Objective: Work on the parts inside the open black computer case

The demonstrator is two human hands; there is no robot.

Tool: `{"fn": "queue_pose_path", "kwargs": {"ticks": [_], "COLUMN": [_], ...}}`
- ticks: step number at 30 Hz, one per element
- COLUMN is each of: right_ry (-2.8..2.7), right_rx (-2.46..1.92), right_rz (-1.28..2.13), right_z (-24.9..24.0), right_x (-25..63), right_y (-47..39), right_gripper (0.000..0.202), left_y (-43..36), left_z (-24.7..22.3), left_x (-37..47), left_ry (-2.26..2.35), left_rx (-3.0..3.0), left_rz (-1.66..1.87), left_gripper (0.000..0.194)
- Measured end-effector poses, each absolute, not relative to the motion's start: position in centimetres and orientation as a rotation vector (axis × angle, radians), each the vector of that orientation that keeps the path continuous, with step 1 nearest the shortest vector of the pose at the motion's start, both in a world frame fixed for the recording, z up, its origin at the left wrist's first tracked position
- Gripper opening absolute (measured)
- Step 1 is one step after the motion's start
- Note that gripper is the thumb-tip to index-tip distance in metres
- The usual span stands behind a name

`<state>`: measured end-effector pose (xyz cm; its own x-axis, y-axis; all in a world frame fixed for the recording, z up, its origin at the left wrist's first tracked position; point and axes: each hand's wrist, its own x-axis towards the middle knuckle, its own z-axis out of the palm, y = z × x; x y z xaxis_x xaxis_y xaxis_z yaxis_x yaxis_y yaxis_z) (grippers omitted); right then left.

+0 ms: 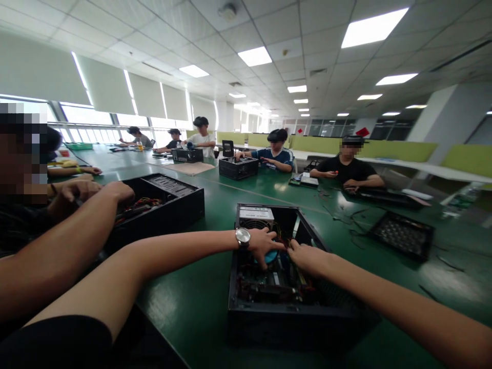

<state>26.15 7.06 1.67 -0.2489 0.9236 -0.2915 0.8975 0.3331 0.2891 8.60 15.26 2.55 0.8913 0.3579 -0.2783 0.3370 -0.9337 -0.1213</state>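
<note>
A black computer case lies open on the table in front of me, with both my hands inside it. My left hand, a silver watch at its wrist, has its fingers spread above a blue round fan. Its index finger reaches toward a bundle of thin coloured cables. From the other side my right hand comes in, fingers bent together at those cables; whatever they pinch is hidden. A power supply with a white label sits at the far end of the case.
To my left, another person's arm reaches into a second open case. A black panel and loose cables lie on the green table at right. Several people sit farther back, some at computer cases.
</note>
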Motion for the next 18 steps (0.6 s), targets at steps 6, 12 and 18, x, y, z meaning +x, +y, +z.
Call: {"fn": "queue_pose_path", "kwargs": {"ticks": [6,12,18], "right_ry": [2.160,2.117,2.157], "right_rx": [1.530,1.571,1.618], "right_rz": [0.021,0.007,-0.027], "right_z": [1.9,1.8,1.2], "right_x": [25.9,26.1,26.3], "right_y": [7.6,8.2,8.5], "right_gripper": [0.032,0.027,0.026], "left_y": [14.7,15.0,14.7], "left_z": [2.7,2.9,3.2], "left_x": [8.0,8.6,9.2], "left_ry": [-0.522,-0.528,-0.530], "left_rx": [-2.970,-2.973,-2.861], "left_rz": [0.371,0.324,0.206], "left_gripper": [0.102,0.101,0.090]}}
